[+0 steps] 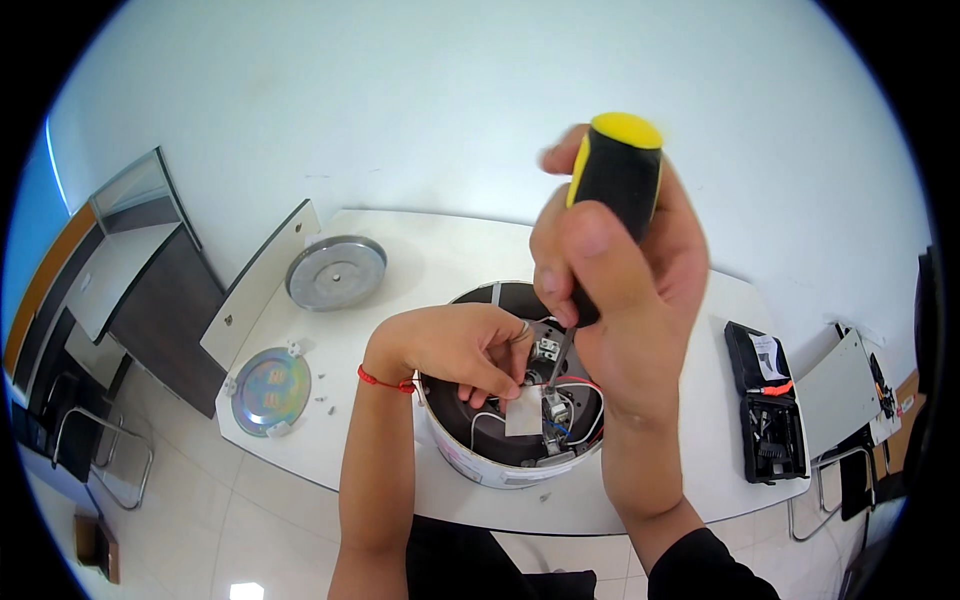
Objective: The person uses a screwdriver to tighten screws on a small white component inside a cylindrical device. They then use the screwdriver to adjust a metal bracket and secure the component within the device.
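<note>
My right hand is wrapped around the black and yellow handle of a screwdriver, held nearly upright. The metal shaft runs down into an open round appliance housing, white outside and dark inside. Its tip sits by small metal parts and wires near the housing's middle. My left hand, with a red cord at the wrist, reaches in from the left. Its thumb and fingers close on the upper edge of a pale rectangular piece. White, red and blue wires lie around that piece; the fingers partly hide the grip.
On the white table, a round grey metal lid lies at the back left. Nearer lies a shiny round metal plate with white clips; several small parts are scattered beside it. A black tool case stands at the right, holding an orange-handled tool.
</note>
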The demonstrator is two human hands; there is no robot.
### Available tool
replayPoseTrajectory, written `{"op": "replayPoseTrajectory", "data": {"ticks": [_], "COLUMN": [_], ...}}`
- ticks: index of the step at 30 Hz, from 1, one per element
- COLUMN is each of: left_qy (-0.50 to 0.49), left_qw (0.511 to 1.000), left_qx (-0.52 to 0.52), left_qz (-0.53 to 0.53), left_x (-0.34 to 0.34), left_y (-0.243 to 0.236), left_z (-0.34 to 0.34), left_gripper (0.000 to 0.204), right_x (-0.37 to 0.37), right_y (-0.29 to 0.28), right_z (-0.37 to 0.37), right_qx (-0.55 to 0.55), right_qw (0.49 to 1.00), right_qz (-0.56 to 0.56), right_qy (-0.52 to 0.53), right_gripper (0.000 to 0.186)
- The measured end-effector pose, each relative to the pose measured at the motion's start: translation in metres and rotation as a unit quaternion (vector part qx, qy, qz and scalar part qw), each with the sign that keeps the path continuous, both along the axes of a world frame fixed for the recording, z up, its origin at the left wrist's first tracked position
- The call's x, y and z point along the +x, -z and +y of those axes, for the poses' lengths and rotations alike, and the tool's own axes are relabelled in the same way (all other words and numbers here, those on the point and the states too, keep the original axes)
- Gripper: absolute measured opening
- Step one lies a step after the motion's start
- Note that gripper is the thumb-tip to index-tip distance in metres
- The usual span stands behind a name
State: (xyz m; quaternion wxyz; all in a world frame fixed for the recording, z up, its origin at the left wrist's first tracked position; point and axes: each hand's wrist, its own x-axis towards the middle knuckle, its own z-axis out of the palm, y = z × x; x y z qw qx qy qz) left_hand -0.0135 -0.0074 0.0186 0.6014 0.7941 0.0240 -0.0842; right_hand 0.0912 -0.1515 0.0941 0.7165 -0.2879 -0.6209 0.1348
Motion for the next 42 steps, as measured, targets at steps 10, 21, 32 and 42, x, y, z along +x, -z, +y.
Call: {"op": "replayPoseTrajectory", "data": {"ticks": [10, 21, 32, 42], "left_qy": [0.005, 0.01, 0.002, -0.021], "left_qw": [1.0, 1.0, 1.0, 1.0], "left_qx": [0.0, 0.002, 0.0, 0.008], "left_qz": [-0.004, -0.004, -0.004, 0.002], "left_x": [0.002, 0.001, 0.001, -0.002], "left_y": [0.001, 0.0, 0.0, -0.004], "left_z": [-0.001, 0.0, -0.001, -0.004], "left_gripper": [0.017, 0.017, 0.017, 0.016], "right_x": [0.014, 0.007, 0.026, 0.006], "right_y": [0.001, -0.003, 0.002, 0.003], "right_z": [0.002, 0.001, 0.003, -0.004], "right_qx": [0.001, -0.01, 0.024, 0.041], "right_qw": [0.997, 1.0, 0.994, 0.973], "right_qz": [-0.043, 0.009, -0.082, -0.112], "right_qy": [-0.059, -0.022, -0.063, 0.195], "right_gripper": [0.049, 0.061, 0.067, 0.047]}}
